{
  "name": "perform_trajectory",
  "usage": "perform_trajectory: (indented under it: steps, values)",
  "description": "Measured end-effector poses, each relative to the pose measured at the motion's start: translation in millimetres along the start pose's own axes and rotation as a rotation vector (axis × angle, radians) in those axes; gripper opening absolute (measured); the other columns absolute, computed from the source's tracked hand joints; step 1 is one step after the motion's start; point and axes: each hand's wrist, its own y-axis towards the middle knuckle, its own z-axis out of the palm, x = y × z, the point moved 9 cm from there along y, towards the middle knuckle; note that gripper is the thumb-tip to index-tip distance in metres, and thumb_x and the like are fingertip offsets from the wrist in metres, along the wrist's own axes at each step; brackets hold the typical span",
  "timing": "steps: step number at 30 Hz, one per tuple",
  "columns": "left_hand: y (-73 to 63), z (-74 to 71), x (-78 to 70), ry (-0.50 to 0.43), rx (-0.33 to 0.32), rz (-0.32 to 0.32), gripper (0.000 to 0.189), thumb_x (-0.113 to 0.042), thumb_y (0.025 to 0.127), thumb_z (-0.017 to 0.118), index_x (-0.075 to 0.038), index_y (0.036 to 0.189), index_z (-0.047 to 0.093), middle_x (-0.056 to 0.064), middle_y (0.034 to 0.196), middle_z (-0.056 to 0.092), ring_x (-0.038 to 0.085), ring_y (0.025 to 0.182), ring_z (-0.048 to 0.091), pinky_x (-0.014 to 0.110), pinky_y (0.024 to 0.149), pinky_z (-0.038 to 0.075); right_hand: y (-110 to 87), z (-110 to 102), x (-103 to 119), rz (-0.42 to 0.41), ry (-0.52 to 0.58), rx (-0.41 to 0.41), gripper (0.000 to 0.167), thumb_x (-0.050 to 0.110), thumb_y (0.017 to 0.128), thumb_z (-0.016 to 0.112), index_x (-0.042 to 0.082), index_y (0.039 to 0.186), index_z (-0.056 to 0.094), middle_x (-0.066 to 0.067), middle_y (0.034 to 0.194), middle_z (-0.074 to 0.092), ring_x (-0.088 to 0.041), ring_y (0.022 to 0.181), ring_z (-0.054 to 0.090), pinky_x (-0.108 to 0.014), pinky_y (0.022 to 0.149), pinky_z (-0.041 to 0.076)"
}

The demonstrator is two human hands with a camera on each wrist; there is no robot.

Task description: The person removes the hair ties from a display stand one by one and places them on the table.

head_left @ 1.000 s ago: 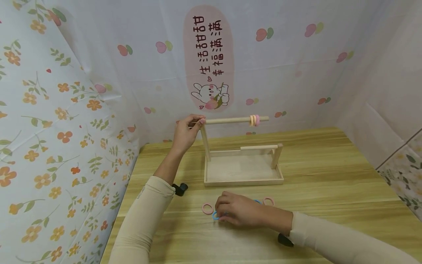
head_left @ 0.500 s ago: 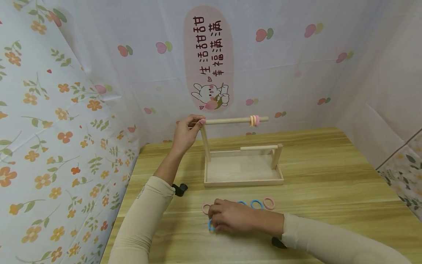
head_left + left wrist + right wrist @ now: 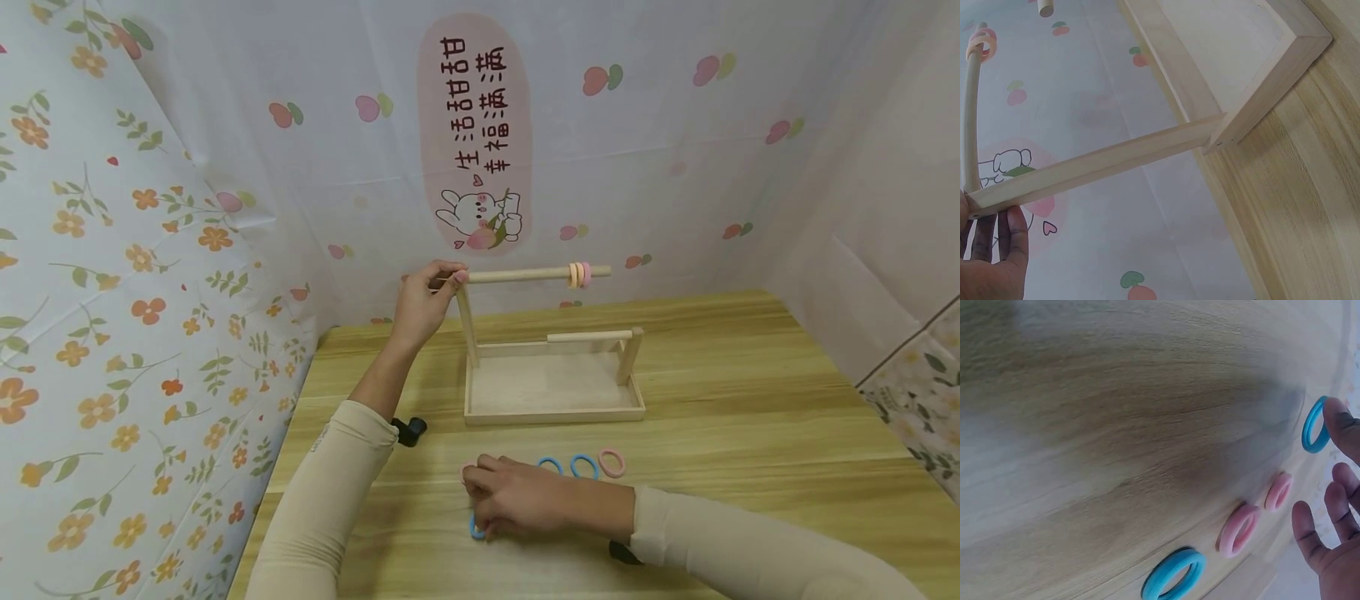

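At the upper left of the wooden stand [image 3: 555, 414], my left hand [image 3: 423, 304] grips the top of the tall post [image 3: 1104, 165], where the upper rod [image 3: 517, 275] joins it. Orange and pink rings [image 3: 577, 275] hang near that rod's free end. My right hand [image 3: 517, 497] is low over the table in front of the stand, pinching the edge of a blue ring [image 3: 1315, 425] with thumb and finger. Its other fingers spread apart in the right wrist view. A pink ring [image 3: 465, 473] shows partly beneath that hand; another pink ring [image 3: 1238, 531] appears in the right wrist view.
Right of the right hand lie two blue rings, one nearer [image 3: 550, 464] and one farther [image 3: 585, 467], then a pink ring [image 3: 611, 462]. A shorter rod [image 3: 588, 337] extends left from the stand's short post [image 3: 630, 357]. Patterned cloth [image 3: 337, 125] hangs behind the table.
My right hand has drawn the blue ring toward me and slightly left, uncovering the blue rings to its right. The left hand keeps its grip on the post.
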Motion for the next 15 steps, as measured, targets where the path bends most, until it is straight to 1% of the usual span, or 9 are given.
perform_trajectory:
  steps: [3,8,10,15]
  values:
    - [0.5,-0.3,0.1,-0.002,-0.002,0.004,0.036,-0.034,0.110,0.069,-0.008,0.133,0.078,0.017,0.124,0.081,0.035,0.123,0.075,0.052,0.107,0.061,1.8,1.0,1.0,-0.010,-0.016,-0.019,0.011,0.041,0.098,0.083,0.031,0.095,0.081,0.007,0.110,0.052,-0.006,0.100,0.045,-0.014,0.087,0.040]
    - [1.0,-0.5,0.7,-0.002,-0.008,0.001,0.034,-0.034,0.110,0.069,-0.010,0.132,0.078,0.017,0.124,0.081,0.034,0.121,0.075,0.052,0.104,0.062,3.4,2.0,2.5,-0.019,-0.036,-0.037,0.010,0.042,0.100,0.081,0.033,0.096,0.080,0.008,0.108,0.051,-0.006,0.099,0.044,-0.013,0.085,0.037]
    - [1.3,-0.3,0.4,-0.001,-0.010,0.003,0.035,-0.033,0.110,0.070,-0.009,0.133,0.078,0.016,0.124,0.081,0.034,0.120,0.076,0.051,0.103,0.063,3.6,1.4,3.2,-0.019,-0.035,-0.035,0.008,0.042,0.101,0.080,0.034,0.099,0.080,0.008,0.109,0.052,-0.006,0.098,0.043,-0.013,0.085,0.035]
    - [1.3,-0.1,0.6,-0.004,-0.010,0.001,0.033,-0.032,0.109,0.070,-0.010,0.132,0.079,0.017,0.123,0.081,0.033,0.119,0.076,0.051,0.103,0.063,2.0,-4.7,2.7,-0.014,-0.049,-0.041,0.009,0.040,0.100,0.081,0.033,0.106,0.081,0.007,0.111,0.053,-0.007,0.097,0.041,-0.013,0.085,0.036]
